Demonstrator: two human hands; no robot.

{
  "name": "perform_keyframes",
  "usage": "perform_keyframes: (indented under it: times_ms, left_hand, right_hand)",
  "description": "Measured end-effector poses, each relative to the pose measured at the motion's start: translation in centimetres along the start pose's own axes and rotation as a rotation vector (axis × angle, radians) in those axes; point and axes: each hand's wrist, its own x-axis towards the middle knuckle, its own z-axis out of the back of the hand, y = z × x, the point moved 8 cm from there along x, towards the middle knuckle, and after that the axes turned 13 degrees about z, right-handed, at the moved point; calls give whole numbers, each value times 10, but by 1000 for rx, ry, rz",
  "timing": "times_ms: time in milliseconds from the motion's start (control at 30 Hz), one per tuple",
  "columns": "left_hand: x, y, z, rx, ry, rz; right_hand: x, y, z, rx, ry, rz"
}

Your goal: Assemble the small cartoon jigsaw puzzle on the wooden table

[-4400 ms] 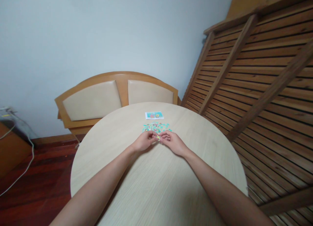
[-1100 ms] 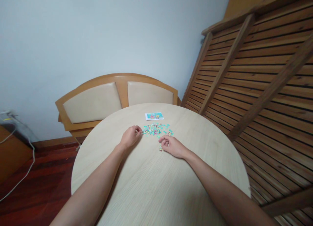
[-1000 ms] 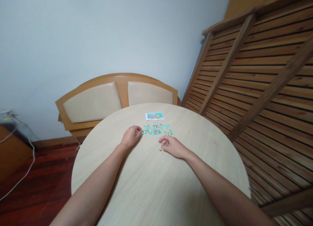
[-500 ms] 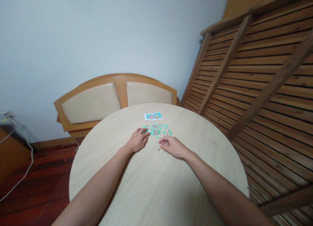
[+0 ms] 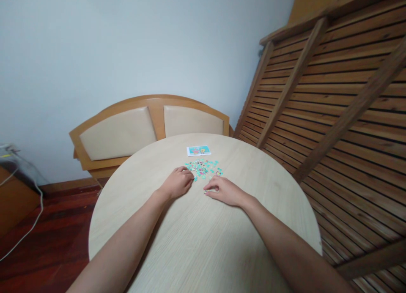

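My left hand [image 5: 176, 184] lies curled on the round table [image 5: 196, 242], its fingertips at the near left edge of a pile of small turquoise puzzle pieces [image 5: 204, 168]. It seems to pinch one piece, which the fingers mostly hide. My right hand [image 5: 223, 190] rests just right of it. Its fingertips hold down a tiny cluster of joined pieces [image 5: 206, 193] on the tabletop. The two hands are a few centimetres apart. A small picture card [image 5: 198, 150] lies flat beyond the pile.
A wooden bench with two beige padded backs [image 5: 149, 126] stands behind the table against the pale wall. A slatted wooden frame [image 5: 333, 98] leans at the right. Cables [image 5: 22, 238] run over the dark red floor at the left.
My left hand went out to the pile's left edge, closed there, then came back toward my right hand. My right hand stayed put over the small cluster on the table.
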Motion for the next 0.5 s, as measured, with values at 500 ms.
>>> perform_keyframes:
  times_ms: [500]
  left_hand:
    - [0,-23,1,118,51,-59]
  right_hand:
    - [-1,11,-7,-286,132,0]
